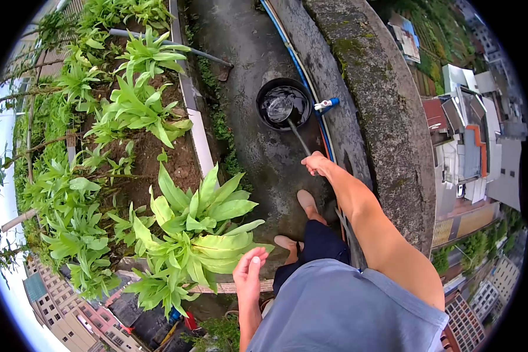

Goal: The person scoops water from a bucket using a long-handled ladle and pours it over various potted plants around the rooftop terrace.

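Observation:
My right hand [315, 163] is closed round the end of a long dark handle [300, 138]. The handle slants up to a round ladle head [280, 109], which sits in the dark water of a black bucket [260, 105] on the concrete floor. My left hand [250, 267] is raised beside the broad leaves of a large green plant [217, 246]. Its fingers are slightly curled, with the thumb apart from them, and nothing shows in it.
A planting bed [176, 154] with leafy plants runs along the left behind a pale edge. Blue and tan hoses [296, 50] and a blue-handled valve [327, 105] lie right of the bucket, by a mossy wall [387, 111]. A grey pipe [202, 54] juts over the walkway.

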A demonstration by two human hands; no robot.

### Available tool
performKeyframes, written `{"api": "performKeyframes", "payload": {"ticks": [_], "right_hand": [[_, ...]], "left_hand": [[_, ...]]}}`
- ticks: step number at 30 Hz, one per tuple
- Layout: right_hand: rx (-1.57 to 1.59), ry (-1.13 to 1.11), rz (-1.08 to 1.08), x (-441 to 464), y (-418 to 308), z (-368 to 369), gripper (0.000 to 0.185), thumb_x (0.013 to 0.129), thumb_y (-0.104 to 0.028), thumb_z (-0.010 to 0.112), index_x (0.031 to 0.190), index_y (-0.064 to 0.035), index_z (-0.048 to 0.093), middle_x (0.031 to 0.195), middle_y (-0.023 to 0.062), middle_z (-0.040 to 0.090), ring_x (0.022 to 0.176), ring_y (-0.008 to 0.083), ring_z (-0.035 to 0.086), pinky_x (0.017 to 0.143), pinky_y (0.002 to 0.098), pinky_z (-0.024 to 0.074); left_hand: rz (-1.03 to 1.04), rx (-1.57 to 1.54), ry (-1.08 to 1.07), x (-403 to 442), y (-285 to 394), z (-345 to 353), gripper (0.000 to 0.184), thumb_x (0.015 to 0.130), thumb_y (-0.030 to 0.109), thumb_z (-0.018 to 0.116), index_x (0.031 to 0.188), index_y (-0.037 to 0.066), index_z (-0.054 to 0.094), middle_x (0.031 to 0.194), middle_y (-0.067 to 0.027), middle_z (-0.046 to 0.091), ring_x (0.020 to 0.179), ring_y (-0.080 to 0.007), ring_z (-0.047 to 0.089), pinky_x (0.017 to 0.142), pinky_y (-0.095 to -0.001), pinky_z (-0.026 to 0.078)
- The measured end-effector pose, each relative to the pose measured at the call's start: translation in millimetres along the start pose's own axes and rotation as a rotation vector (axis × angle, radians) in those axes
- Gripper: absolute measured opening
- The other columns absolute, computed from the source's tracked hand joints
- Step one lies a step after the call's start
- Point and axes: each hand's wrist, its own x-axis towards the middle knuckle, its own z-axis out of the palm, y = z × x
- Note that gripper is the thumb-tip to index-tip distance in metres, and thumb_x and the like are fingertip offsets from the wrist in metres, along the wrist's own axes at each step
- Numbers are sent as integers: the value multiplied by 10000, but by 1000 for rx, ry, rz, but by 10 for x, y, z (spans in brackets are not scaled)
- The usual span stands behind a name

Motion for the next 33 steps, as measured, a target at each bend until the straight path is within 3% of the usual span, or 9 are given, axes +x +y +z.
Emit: {"api": "performKeyframes", "payload": {"ticks": [2, 5, 17, 22, 23, 26, 30, 33], "right_hand": [[129, -93, -22, -198, 236, -90, 317, 905, -83, 646, 621, -49, 510, 565, 62, 504, 444, 157, 473, 405, 343, 408], [178, -86, -67, -765, 471, -124, 220, 899, -98, 663, 776, -47, 488, 615, 36, 503, 475, 120, 482, 395, 304, 411], [-171, -188, -306, -3503, 205, -40, 157, 921, -143, 621, 845, -64, 508, 579, -16, 458, 400, 89, 413, 360, 268, 350], [-345, -261, -437, -4317, 129, 251, 141, 918, -130, 619, 900, -38, 513, 567, -14, 455, 369, 86, 406, 344, 264, 364], [-348, -269, -483, -4415, 182, 291, 140, 928, -141, 611, 865, -51, 525, 583, -19, 455, 362, 73, 404, 318, 237, 338], [-413, -317, -506, -4850, 183, 509, 143, 931, -144, 621, 960, -40, 526, 560, -13, 436, 349, 77, 385, 305, 237, 323], [-542, -481, -540, -5278, 147, 822, 199, 950, -164, 612, 1068, -29, 525, 558, -27, 411, 346, 50, 341, 290, 215, 286], [-595, -610, -522, -5557, 146, 1321, 247, 941, -166, 636, 1061, 6, 505, 546, -11, 402, 324, 61, 339, 273, 222, 282]], "left_hand": [[-30, -22, 3, -13, -18, -11, 286, 997, 152, 578, 1222, -17, 627, 1184, -138, 676, 1070, -223, 660, 941, -339, 510], [3, 7, -24, -68, 42, 75, 297, 1001, 173, 570, 1220, -18, 627, 1172, -145, 680, 1053, -226, 668, 929, -341, 522], [273, -139, -154, -662, 69, -135, 283, 995, 168, 587, 1206, -15, 635, 1134, -88, 682, 1043, -158, 642, 928, -307, 497], [342, -170, -45, -1072, -161, -478, 319, 974, 231, 632, 1187, -7, 647, 1005, -43, 692, 936, -107, 635, 861, -293, 518], [367, -168, -45, -1137, -157, -559, 317, 967, 236, 639, 1174, -3, 654, 1006, -56, 701, 933, -117, 647, 850, -302, 525], [497, -188, 51, -1388, -379, -719, 306, 968, 216, 636, 1164, -17, 653, 1035, -85, 720, 941, -134, 661, 856, -308, 532], [543, -235, 175, -1717, -682, -946, 313, 964, 252, 637, 1143, -4, 663, 1038, -103, 727, 954, -161, 692, 858, -327, 547], [569, -269, 279, -1964, -973, -1236, 323, 965, 265, 635, 1141, -4, 662, 1028, -118, 727, 949, -177, 700, 856, -336, 551]]}}
